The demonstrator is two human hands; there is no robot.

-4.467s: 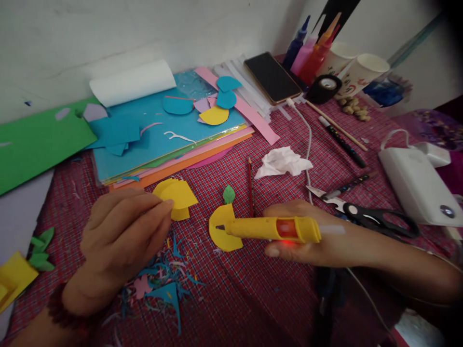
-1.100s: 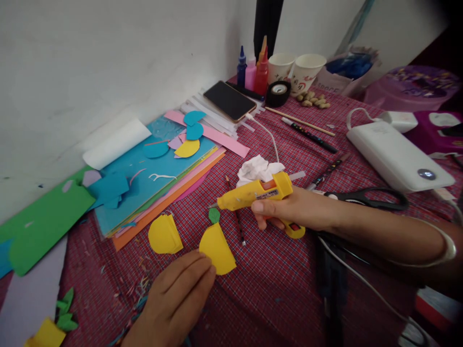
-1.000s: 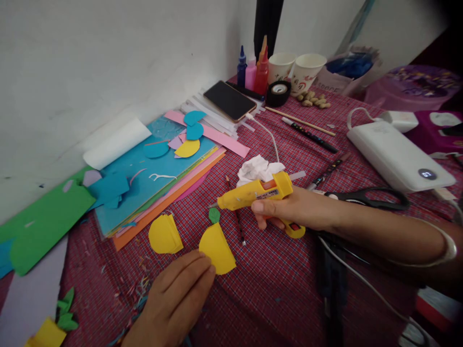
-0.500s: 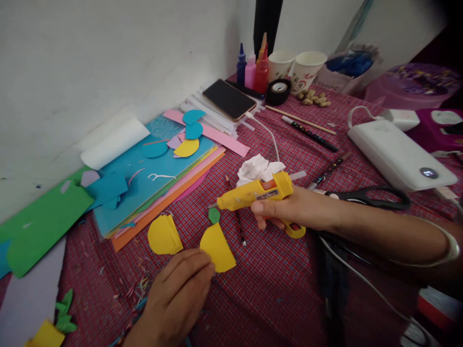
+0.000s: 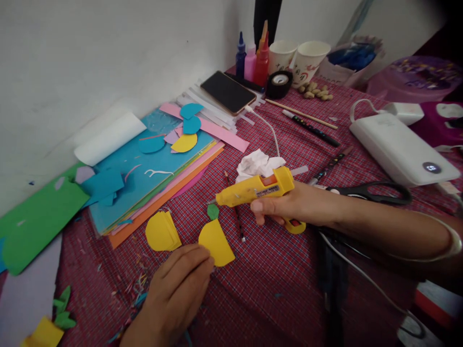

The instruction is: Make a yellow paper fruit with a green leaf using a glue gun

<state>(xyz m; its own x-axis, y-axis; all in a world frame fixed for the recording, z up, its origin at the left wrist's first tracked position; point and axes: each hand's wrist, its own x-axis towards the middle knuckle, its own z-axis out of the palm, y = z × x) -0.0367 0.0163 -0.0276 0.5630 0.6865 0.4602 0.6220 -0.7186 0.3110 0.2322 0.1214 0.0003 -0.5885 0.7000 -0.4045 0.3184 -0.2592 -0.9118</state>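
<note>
My right hand (image 5: 289,205) grips a yellow glue gun (image 5: 253,188), nozzle pointing left just above a small green paper leaf (image 5: 213,211). The leaf sits at the top of a yellow half-round paper piece (image 5: 217,242) lying on the red checked cloth (image 5: 275,279). My left hand (image 5: 177,289) rests on the cloth with loosely curled fingertips touching that piece's lower left edge. A second yellow folded half-round piece (image 5: 162,232) lies just left of it.
A stack of coloured sheets (image 5: 152,168) with cut shapes lies at the left, a phone (image 5: 227,91) on charge behind. Crumpled tissue (image 5: 258,164), pencil (image 5: 233,205), scissors (image 5: 369,190), power bank (image 5: 398,149), paint bottles (image 5: 253,62), tape roll (image 5: 279,82), paper cups (image 5: 304,55) surround.
Since several seconds ago my left hand has let go of the folded yellow piece and come onto the leafed piece's edge. Over the last second both hands stay nearly still; the view shifts slightly.
</note>
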